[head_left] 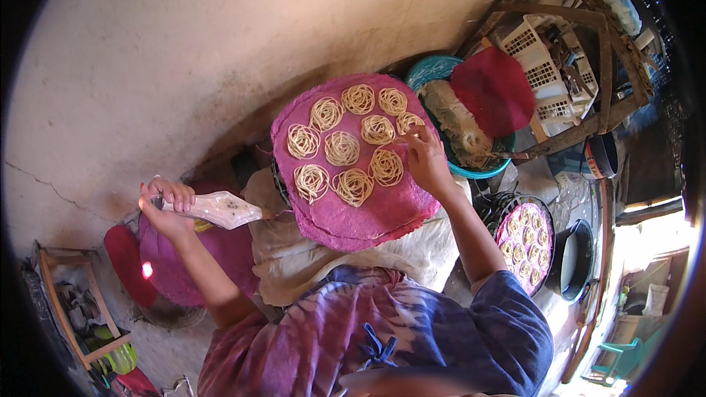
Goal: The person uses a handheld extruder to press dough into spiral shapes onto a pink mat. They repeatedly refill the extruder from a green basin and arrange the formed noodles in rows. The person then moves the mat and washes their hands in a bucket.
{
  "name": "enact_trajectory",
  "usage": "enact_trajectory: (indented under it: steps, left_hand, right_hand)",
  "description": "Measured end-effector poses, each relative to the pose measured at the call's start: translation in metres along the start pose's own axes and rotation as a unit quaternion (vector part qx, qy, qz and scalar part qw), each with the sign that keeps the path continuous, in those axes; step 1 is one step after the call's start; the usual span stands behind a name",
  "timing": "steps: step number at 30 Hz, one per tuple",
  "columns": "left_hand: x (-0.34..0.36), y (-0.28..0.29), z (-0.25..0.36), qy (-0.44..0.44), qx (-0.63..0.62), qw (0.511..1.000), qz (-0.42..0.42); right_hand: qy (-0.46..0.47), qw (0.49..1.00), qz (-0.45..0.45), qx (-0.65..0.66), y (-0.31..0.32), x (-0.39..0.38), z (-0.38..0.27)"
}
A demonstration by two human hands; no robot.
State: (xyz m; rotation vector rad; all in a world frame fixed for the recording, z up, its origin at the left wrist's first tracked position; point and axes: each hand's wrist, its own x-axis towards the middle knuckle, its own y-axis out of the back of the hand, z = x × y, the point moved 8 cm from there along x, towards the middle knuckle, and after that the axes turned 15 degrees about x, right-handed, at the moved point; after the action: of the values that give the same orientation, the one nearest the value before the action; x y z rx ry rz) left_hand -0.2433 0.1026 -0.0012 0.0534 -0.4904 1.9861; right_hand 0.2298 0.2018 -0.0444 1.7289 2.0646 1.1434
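My left hand (169, 207) is wrapped round the wide end of a pale, cone-shaped piping bag (220, 209), its narrow tip pointing right. In front of me a round board covered in pink cloth (393, 213) carries several flat coils of thin cream-coloured strands, one of them a coil (342, 148) near the middle. My right hand (426, 160) reaches over the board's right side, its fingers bent together at the lower edge of a coil (409, 123). What lies between those fingertips is too small to tell.
Behind to the right stands a teal basin (435, 68) with a red round cloth (494, 92) over it. A second round tray of coils (523, 246) and a dark bucket (573, 261) stand lower right. A white crate (528, 44) rests by a wooden frame. Pink cloth-covered rounds (213, 257) lie at left.
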Motion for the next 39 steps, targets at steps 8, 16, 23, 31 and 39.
enact_trajectory:
  steps: [8, 16, 23, 31, 39]
  left_hand:
    - [0.000, 0.000, -0.001, 0.009, -0.015, 1.000, 0.005]
    - [0.001, -0.002, -0.001, 0.010, -0.008, 1.000, -0.015]
    - [0.002, -0.004, -0.001, 0.015, -0.023, 0.999, -0.020]
    - [0.001, -0.003, 0.000, 0.006, -0.010, 0.999, -0.033]
    - [-0.002, 0.000, 0.001, 0.003, -0.009, 1.000, -0.024]
  right_hand:
    - [-0.031, 0.999, -0.019, 0.007, 0.003, -0.023, 0.009]
    - [-0.010, 0.997, -0.039, 0.061, -0.004, -0.030, -0.022]
    - [0.057, 0.996, -0.064, -0.032, -0.027, -0.027, -0.056]
    - [0.100, 0.984, -0.101, -0.112, -0.039, -0.019, -0.068]
    - [0.061, 0.995, -0.047, -0.069, -0.025, -0.016, -0.059]
